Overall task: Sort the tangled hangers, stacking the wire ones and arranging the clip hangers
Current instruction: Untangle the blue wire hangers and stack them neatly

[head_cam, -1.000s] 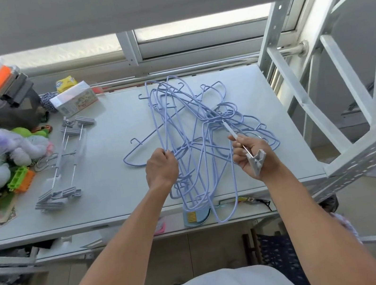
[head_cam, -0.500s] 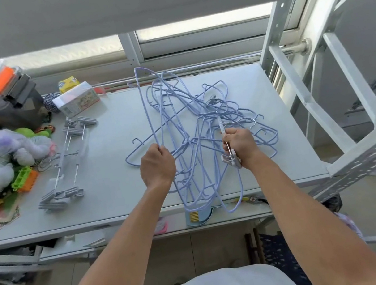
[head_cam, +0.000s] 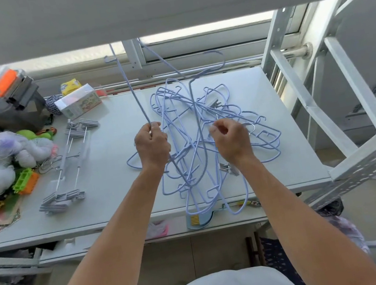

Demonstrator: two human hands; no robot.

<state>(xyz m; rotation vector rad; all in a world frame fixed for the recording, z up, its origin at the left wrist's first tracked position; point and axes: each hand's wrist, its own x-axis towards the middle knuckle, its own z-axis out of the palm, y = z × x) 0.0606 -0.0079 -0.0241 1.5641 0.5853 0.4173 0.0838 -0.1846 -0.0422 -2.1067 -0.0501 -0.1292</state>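
A tangle of pale blue wire hangers (head_cam: pixel 208 138) is seen on the grey table (head_cam: pixel 114 154), spread from table centre toward 3 o'clock, with several loops overhanging the near edge at 6 o'clock.

The left hand (head_cam: pixel 153 148) is closed in a fist around the bar of one raised wire hanger (head_cam: pixel 132 89), which is lifted out of the pile and tilted up toward 12 o'clock; its upper part is cut off by the overhead panel. The lower end of that hanger is seen passing below the fist into the pile.

The right hand (head_cam: pixel 232 139) is held above the tangle at its 3 o'clock side, fingers curled and pinched together. Whether a wire is pinched between them cannot be told. A grey clip (head_cam: pixel 228 169) is seen just under the right wrist, among the blue wires; a second clip (head_cam: pixel 212 103) lies in the tangle toward 12 o'clock.

A group of grey clip hangers (head_cam: pixel 66 167) is laid parallel on the table at 9 o'clock, well apart from the tangle. Plush toys (head_cam: pixel 3 158) are piled further toward 9 o'clock, and a small box (head_cam: pixel 78 104) is placed at 11 o'clock.
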